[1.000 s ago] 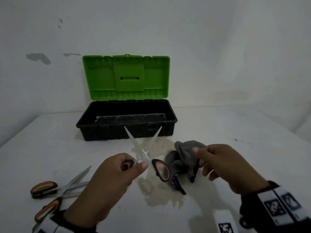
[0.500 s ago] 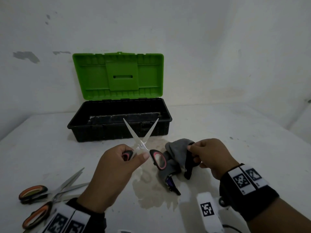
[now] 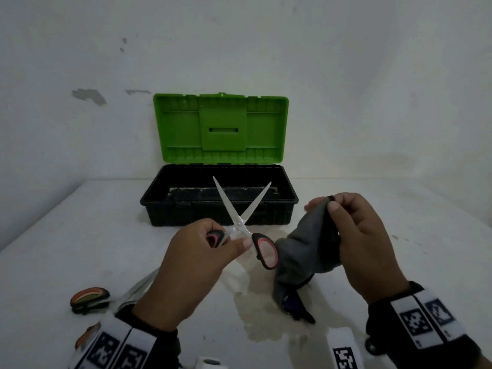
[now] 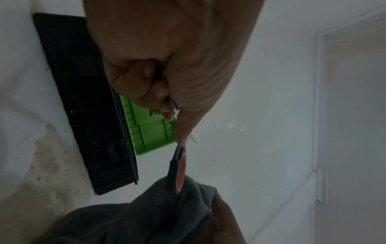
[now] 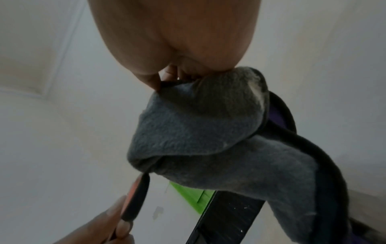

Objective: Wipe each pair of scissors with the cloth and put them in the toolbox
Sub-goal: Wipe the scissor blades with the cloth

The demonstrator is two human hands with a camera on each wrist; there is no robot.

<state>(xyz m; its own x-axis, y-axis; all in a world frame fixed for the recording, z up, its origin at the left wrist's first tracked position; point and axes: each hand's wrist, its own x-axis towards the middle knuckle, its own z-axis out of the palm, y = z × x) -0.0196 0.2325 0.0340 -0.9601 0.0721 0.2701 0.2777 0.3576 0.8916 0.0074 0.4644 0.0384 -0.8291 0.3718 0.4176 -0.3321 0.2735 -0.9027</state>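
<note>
My left hand [image 3: 210,249] grips one black-and-pink handle of a pair of scissors [image 3: 241,217], blades spread in a V and pointing up in front of the toolbox. The free handle loop [image 3: 265,250] hangs to the right, touching the cloth. My right hand [image 3: 354,235] pinches the top edge of a grey cloth [image 3: 303,251], lifted so that its lower end trails on the table. The left wrist view shows the same handle [image 4: 178,170] against the cloth [image 4: 133,219]. In the right wrist view, the cloth [image 5: 208,132] hangs from my fingers. The black toolbox [image 3: 221,206] stands open, green lid [image 3: 221,129] upright.
Two more pairs of scissors with orange-and-black handles [image 3: 89,299] lie on the white table at the lower left, partly hidden by my left wrist. A pale stain [image 3: 255,310] marks the table under the cloth. A white wall stands behind the toolbox.
My right hand has raised the cloth off the table and brought it up beside the scissors. The left hand has kept the scissors spread and lifted them slightly toward the toolbox.
</note>
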